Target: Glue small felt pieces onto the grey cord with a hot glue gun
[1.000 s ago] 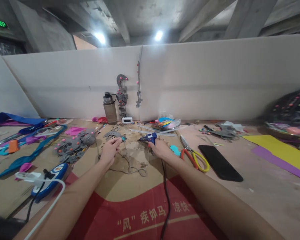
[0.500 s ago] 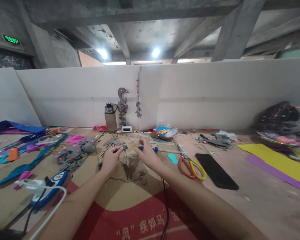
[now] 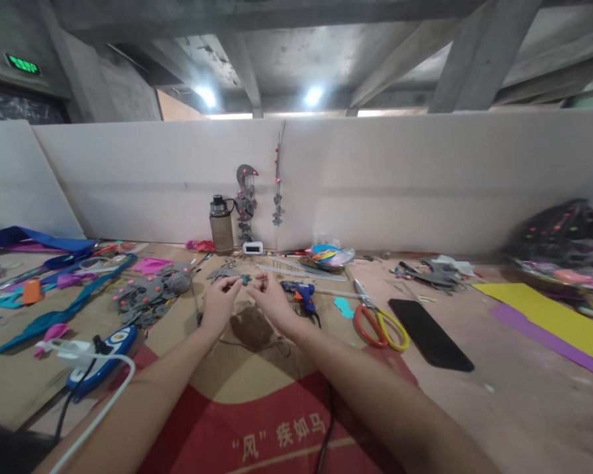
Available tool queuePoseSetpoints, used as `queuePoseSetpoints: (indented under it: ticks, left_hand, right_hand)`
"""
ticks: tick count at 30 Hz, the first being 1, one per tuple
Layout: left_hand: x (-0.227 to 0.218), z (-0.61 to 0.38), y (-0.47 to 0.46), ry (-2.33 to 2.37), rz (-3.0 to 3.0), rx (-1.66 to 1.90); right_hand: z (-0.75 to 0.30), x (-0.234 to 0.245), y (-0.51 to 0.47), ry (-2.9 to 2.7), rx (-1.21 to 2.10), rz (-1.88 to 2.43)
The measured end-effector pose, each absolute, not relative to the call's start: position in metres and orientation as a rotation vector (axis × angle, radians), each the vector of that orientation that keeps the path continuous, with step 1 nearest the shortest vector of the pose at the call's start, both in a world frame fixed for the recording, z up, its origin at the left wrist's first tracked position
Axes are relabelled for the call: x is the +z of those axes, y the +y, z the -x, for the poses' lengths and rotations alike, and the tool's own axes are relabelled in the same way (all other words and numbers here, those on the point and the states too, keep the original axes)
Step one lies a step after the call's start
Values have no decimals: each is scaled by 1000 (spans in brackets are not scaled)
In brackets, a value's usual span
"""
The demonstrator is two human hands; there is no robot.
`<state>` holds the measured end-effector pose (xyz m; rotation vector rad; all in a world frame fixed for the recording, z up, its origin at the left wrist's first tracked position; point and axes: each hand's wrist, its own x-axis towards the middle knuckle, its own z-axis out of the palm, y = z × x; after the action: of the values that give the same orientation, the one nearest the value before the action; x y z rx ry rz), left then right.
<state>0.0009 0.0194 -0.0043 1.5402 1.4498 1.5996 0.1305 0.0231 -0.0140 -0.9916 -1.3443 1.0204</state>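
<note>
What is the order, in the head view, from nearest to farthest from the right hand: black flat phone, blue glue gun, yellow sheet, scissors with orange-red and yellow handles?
1. Blue glue gun: just right of the right hand.
2. Scissors with orange-red and yellow handles: farther right.
3. Black flat phone: right of the scissors.
4. Yellow sheet: at the far right.

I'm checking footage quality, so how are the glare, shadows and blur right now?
Head view: two ceiling lights glare with soft halos; head view: dark shadow on the cardboard beneath the hands; head view: the small teal piece and far-right dark bundle look blurred.
</note>
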Motion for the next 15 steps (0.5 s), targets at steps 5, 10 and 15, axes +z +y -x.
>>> queuePoseSetpoints:
  ticks: [5,10,15]
  left_hand:
    - [-6,-9,19,1379,-1444,1511]
    - [-10,-11,19,1322,-1378,1438]
    - [-11,-12,19,1290,-1371,1409]
  right_hand:
    - [-150,-7,25,-1569,637,1043]
    - [-155,-4,23,-1630,482,1047]
    - [-157,-5,22,-1705,394,1063]
